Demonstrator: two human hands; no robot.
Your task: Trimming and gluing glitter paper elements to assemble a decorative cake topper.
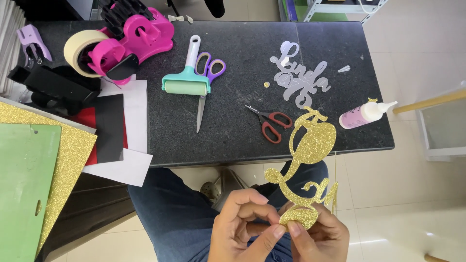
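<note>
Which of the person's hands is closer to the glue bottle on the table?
Right. The right hand sits below the glue bottle, nearer its side. The left hand is further left. Both hold the gold cutout, well short of the bottle.

Both hands [279,233] pinch what looks like a gold glitter cutout [310,145].

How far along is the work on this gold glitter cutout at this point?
Done: the gold glitter script cutout is fully cut, and a matching grey cutout lies on the dark table.

In hand: the left hand and right hand pinch the gold piece's lower loop above the lap.

Left: the two cutouts are still apart, and the glue bottle lies untouched beside the red-handled scissors.
</note>
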